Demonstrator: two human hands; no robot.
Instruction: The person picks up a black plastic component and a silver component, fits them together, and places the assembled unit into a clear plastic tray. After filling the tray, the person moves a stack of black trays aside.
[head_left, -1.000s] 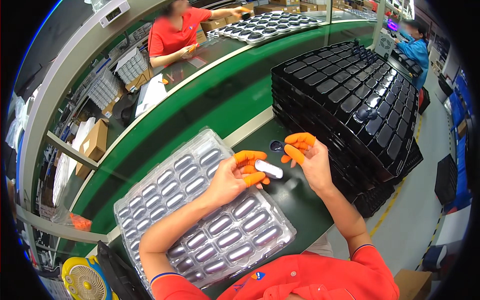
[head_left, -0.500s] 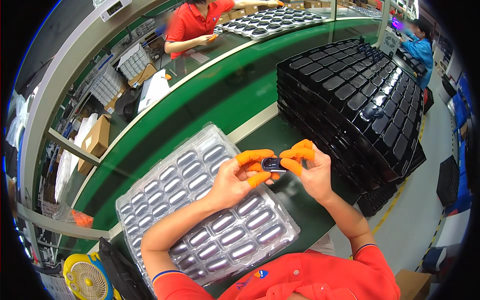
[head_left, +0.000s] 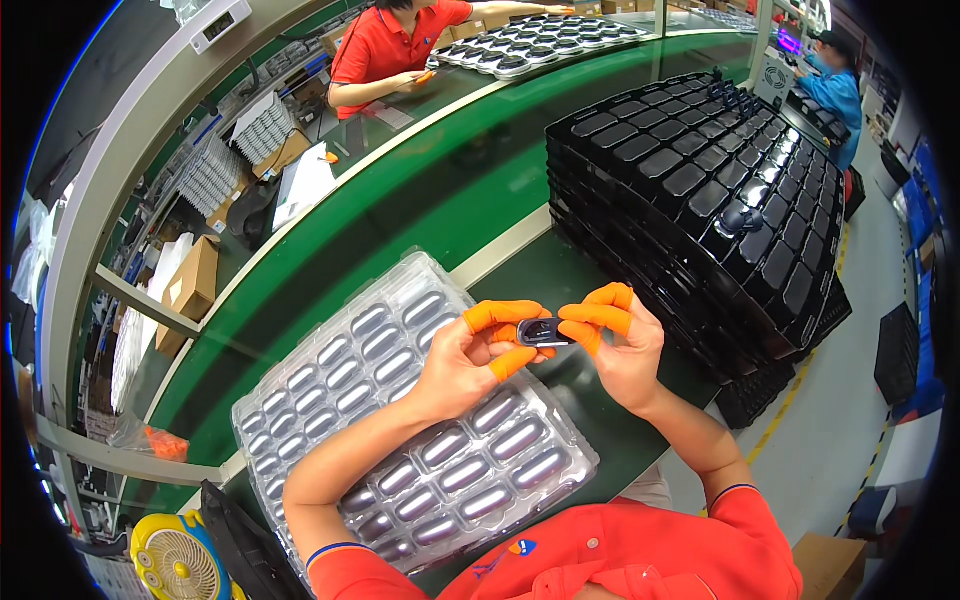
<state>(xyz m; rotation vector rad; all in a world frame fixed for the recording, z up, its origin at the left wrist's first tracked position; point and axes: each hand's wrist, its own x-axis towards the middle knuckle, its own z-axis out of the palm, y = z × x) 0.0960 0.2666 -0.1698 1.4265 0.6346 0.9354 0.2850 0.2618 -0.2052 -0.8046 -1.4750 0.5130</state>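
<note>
Between my two hands is a small dark oval part point(head_left: 541, 333) with a shiny silvery rim, its kind unclear. My left hand point(head_left: 462, 362), with orange finger cots on several fingers, grips its left end between thumb and fingers. At its right end, the orange-covered fingers of my right hand point(head_left: 620, 335) pinch the part. Beneath my left forearm lies a clear plastic blister tray point(head_left: 575, 462) with rows of silvery oval pieces. The part is held above the dark green bench, just past the tray's right side.
A tall stack of black trays point(head_left: 690, 190) stands at the right. Beyond a green conveyor belt point(head_left: 400, 215), a person in a red shirt point(head_left: 395, 50) works beside another tray. A person in blue point(head_left: 835, 100) is far right. A yellow fan point(head_left: 180, 560) sits lower left.
The dark oval part has tipped slightly in my fingers, so more of its hollow-looking face and rim shows. Both hands keep their grip in nearly the same place.
</note>
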